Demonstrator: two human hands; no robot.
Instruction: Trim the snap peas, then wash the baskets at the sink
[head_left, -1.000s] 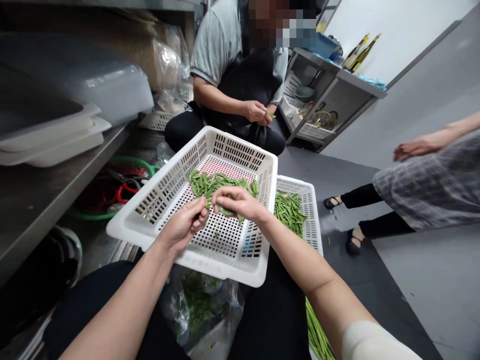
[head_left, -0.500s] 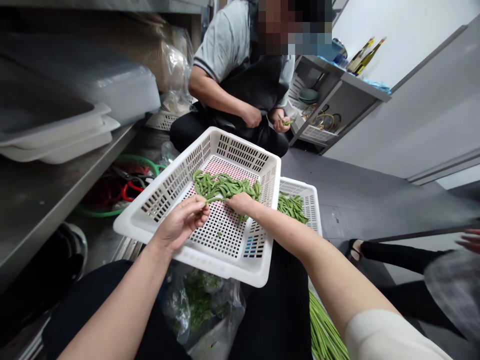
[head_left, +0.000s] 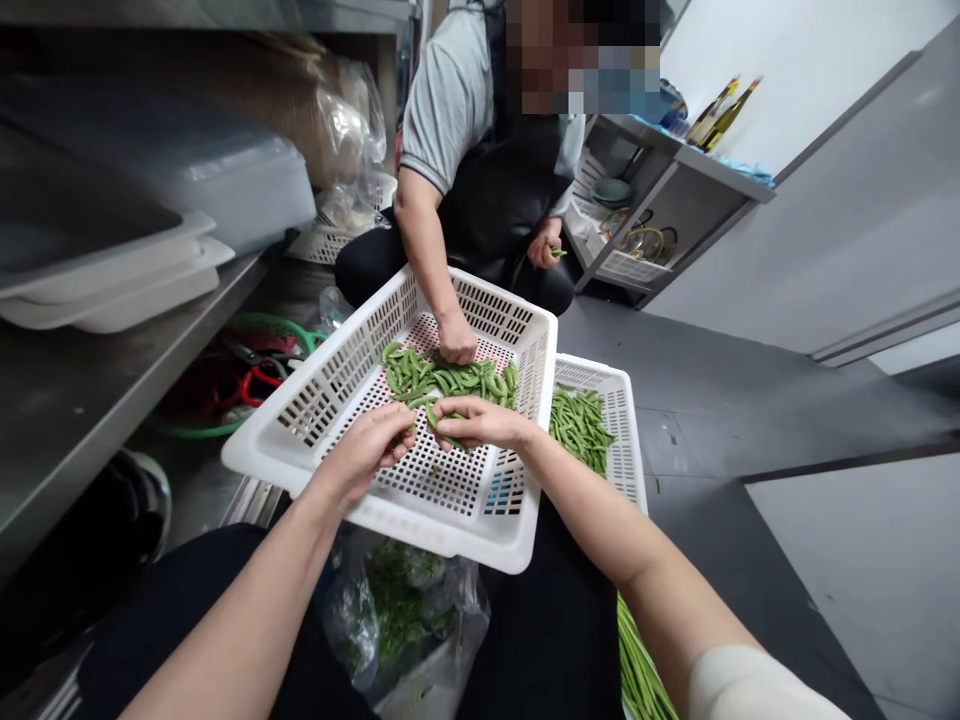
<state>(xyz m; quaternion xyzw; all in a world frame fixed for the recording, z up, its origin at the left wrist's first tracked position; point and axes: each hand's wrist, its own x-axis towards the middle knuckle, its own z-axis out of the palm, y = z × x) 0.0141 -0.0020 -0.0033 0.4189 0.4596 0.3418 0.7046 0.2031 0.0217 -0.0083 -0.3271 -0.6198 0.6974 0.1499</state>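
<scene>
a steel shelf [head_left: 90, 390] runs along the left side with plastic tubs [head_left: 112, 270] stacked on it, and a grey floor [head_left: 750, 420] opens out to the right. across from the wearer sits a co-worker [head_left: 480, 150] in a dark apron, whose one hand [head_left: 456, 345] reaches down into the far side of the white slotted basket [head_left: 420, 520] while the other hand [head_left: 544, 245] holds a small green piece near the lap. this big basket rests on the wearer's lap, tilted a little, and just beside it to the right lies a second white basket [head_left: 622, 440] with more green beans [head_left: 577, 425]. under the big basket a clear bag of trimmings [head_left: 397, 610] sits between the knees.

inside the big basket a pile of pods [head_left: 450, 378] lies toward the far wall. the left hand [head_left: 367, 450] and the right hand [head_left: 480, 422] meet over the slotted floor, near the pile; each is pinching one end of a single pod [head_left: 436, 420] between thumb and fingertips, the other fingers curled in.

the pod looks light, smooth and fairly crisp, likely to snap rather than bend far. a grip at the tips, as here, seems right; squeezing its middle could bruise it.
</scene>
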